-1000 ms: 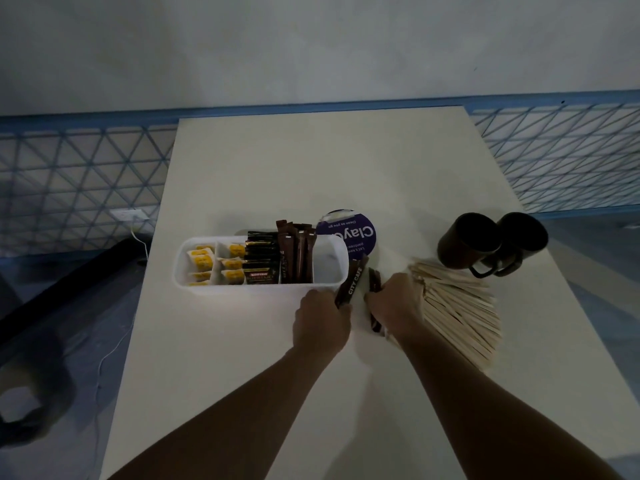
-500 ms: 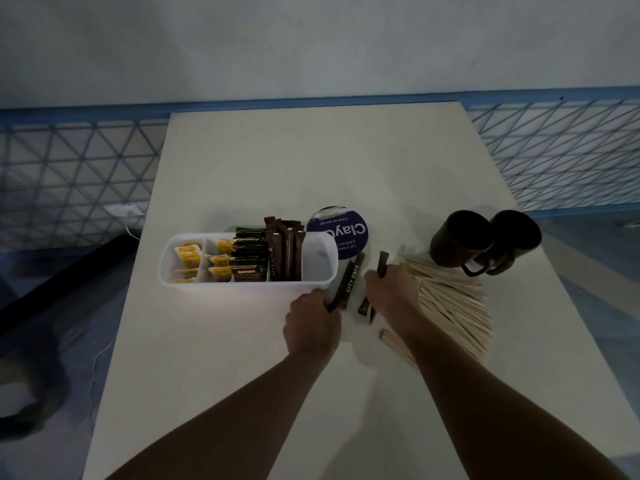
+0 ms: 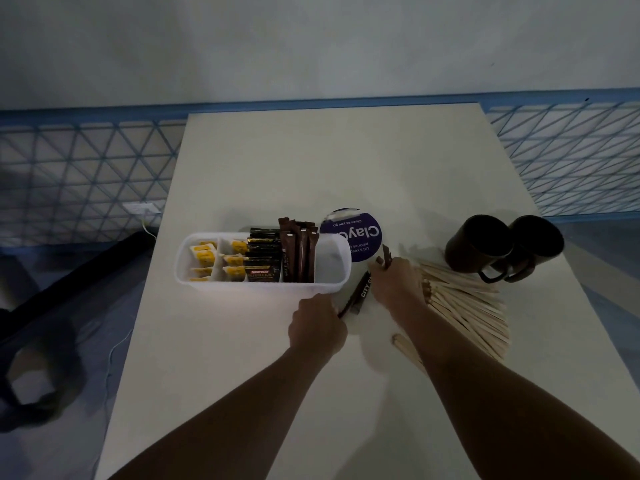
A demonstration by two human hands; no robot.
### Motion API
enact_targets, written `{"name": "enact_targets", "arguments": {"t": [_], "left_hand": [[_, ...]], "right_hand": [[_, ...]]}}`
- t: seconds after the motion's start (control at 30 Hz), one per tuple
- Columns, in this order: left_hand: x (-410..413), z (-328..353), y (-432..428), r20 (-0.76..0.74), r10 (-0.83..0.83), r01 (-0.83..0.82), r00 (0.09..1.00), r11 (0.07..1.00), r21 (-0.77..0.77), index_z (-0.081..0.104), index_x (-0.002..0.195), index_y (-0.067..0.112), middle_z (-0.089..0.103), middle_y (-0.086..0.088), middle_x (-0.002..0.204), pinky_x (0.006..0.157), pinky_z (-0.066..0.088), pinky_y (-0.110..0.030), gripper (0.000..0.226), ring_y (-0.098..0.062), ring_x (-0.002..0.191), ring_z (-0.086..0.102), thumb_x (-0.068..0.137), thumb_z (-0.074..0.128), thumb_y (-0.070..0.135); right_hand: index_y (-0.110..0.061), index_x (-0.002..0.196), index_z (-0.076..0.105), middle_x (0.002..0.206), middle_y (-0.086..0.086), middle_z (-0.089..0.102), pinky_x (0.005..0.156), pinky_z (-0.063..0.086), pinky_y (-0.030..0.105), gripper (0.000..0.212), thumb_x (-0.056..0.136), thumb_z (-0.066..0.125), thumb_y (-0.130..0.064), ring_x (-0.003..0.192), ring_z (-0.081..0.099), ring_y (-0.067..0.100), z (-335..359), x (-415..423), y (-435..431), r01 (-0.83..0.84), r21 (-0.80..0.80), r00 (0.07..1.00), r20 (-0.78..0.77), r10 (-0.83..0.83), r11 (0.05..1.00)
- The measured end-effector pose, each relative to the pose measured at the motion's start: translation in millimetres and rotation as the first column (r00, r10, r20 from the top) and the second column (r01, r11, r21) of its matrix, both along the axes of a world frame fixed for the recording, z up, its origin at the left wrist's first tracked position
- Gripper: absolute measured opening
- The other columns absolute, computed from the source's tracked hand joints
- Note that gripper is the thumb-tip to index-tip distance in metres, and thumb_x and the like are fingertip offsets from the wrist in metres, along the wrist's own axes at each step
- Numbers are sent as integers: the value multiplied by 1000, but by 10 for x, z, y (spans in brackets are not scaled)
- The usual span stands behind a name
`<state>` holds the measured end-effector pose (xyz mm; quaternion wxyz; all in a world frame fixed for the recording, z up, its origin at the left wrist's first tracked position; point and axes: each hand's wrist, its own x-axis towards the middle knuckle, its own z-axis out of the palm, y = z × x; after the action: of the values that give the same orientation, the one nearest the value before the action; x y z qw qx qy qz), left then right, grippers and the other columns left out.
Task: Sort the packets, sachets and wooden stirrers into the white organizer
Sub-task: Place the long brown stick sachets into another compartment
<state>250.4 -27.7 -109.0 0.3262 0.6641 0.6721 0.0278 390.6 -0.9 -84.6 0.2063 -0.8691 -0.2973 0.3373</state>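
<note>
White plastic is where everything must end up. On the head camera, the only view I have, the white organizer (image 3: 242, 287) sits left of centre on the table (image 3: 311, 168). Yellow sachets (image 3: 204, 254) fill its left compartments, black packets (image 3: 263, 258) the middle, and brown sticks (image 3: 298, 251) stand upright beside them. Its right-end compartment looks bare.

Just off that right end, the left hand (image 3: 317, 329) has its fingers curled round the lower end of a labelled sachet (image 3: 362, 292), which slants up toward the organizer's corner. A thinner reddish strip lies along it, and I cannot tell whether that is gripped too. The right hand (image 3: 394, 284) is closed on loose brown sachets (image 3: 386, 254), whose ends poke up above its knuckles near the purple disc (image 3: 363, 237). Its fingertips are hidden from me.

Against a second ago, the right hand has turned its catch: one sachet then hung below the hand, and now the ends point up and away. The left hand has drawn back slightly from the organizer wall. I read this as gathering the last loose sticks into a bundle to drop in beside the upright ones.

The wooden stirrers (image 3: 464, 306) lie fanned on the table beside and beneath the right forearm, just in front of two dark mugs (image 3: 478, 244), so that step is not yet begun
</note>
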Motion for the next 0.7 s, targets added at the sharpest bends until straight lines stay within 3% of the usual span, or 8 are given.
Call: {"name": "enact_targets", "arguments": {"t": [0.2, 0.3, 0.4, 0.5, 0.6, 0.7], "left_hand": [[30, 67, 29, -22, -52, 51, 998, 999, -7, 63, 91, 14, 66, -5, 91, 69, 57, -34, 10, -24, 82, 64, 81, 64, 17], [96, 125, 29, 47, -33, 32, 998, 999, 21, 62, 83, 13, 64, -1, 84, 67, 58, -34, 19, -23, 77, 66, 82, 68, 30], [160, 171, -3, 139, -6, 6, 990, 1000, 2, 54, 67, 16, 60, 2, 69, 58, 53, -30, 36, -19, 65, 61, 83, 69, 44], [173, 137, -31, 81, -53, 51, 995, 998, 20, 59, 76, 15, 64, -2, 79, 70, 59, -37, 25, -22, 73, 65, 90, 63, 35], [169, 151, -57, 53, -72, 71, 996, 997, 8, 63, 88, 13, 67, -7, 86, 73, 59, -43, 37, -26, 77, 66, 92, 55, 49], [172, 174, -34, 126, -82, 85, 989, 996, -17, 66, 86, 11, 69, -7, 81, 66, 59, -32, 46, -21, 68, 66, 95, 47, 52]], "right_hand": [[-11, 78, 55, 77, 6, 58, 59, 55, 34, 18, 89, 67, -20, 68, 61, 20, -39, -19, 3, 7, -39, 999, 36, -6, 999], [-8, 79, 57, 77, 7, 60, 58, 56, 34, 16, 87, 68, -16, 70, 63, 22, -71, -27, -36, 36, -51, 999, -5, -36, 998], [-6, 79, 59, 80, 10, 63, 47, 46, 27, 13, 85, 69, -12, 65, 61, 20, -100, -21, -87, 75, -73, 990, -114, -83, 995], [-5, 83, 64, 81, 10, 67, 46, 44, 25, 11, 83, 72, -13, 60, 57, 17, -111, -10, -127, 96, -91, 968, -223, -115, 991], [-5, 88, 66, 86, 12, 71, 43, 40, 24, 15, 83, 75, -16, 58, 55, 17, -116, 12, -183, 99, -104, 951, -281, -125, 990], [-6, 83, 63, 87, 13, 71, 41, 34, 25, 9, 86, 67, -13, 52, 46, 15, -97, 34, -228, 141, -127, 902, -393, -180, 982]]}}
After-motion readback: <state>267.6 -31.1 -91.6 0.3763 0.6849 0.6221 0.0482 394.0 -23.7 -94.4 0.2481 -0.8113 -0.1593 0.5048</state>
